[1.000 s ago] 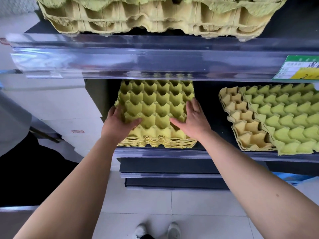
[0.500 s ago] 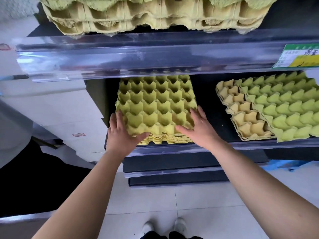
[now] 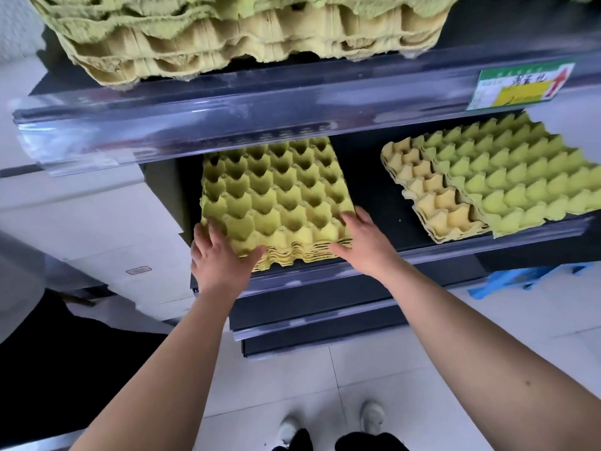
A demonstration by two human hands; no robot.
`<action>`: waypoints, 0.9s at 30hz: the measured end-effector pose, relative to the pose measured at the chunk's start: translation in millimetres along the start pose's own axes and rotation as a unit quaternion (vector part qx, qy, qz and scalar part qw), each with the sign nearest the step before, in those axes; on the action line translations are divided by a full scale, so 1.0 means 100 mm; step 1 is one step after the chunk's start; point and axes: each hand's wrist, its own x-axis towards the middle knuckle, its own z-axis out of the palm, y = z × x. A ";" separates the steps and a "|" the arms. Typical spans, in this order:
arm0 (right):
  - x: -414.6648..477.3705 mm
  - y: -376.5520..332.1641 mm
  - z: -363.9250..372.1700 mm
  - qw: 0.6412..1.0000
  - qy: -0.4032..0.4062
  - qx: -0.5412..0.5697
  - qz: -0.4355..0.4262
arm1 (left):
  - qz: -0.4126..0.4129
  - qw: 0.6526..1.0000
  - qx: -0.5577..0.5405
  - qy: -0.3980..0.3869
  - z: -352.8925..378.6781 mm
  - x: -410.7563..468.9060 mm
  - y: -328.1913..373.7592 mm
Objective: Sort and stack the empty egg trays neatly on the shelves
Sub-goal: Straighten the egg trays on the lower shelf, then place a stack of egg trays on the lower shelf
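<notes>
As both lie flat, the left hand (image 3: 221, 260) and right hand (image 3: 364, 245) touch the yellow pulp egg-tray stack (image 3: 273, 196) between them. Neither grips it.

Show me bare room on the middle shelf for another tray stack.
One bare strip of shelf: between the left stack and the yellow stack partly under the green tray. Crowded at the left stack's front, where left hand and right hand touch it.

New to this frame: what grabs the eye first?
The left hand and right hand rest on the front corners of the yellow-green tray stack on the middle shelf. To its right, a green tray lies skewed over a yellow stack. A ragged tray pile sits on the top shelf.
</notes>
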 end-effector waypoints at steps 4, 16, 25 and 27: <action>-0.12 0.08 -0.25 0.998 0.046 -0.012 -0.042 | 0.074 0.991 0.075 0.081 -0.04 -0.11 0.24; -0.35 1.78 -1.41 0.977 0.153 -0.079 -0.123 | 0.208 0.974 0.029 0.091 0.90 -0.98 2.36; -0.32 3.67 -2.22 0.982 0.122 -0.146 -0.001 | 0.176 0.984 0.003 0.002 1.74 -1.49 3.68; -0.24 3.94 -2.29 0.980 0.099 -0.166 0.046 | 0.148 0.989 0.010 -0.028 1.84 -1.49 3.80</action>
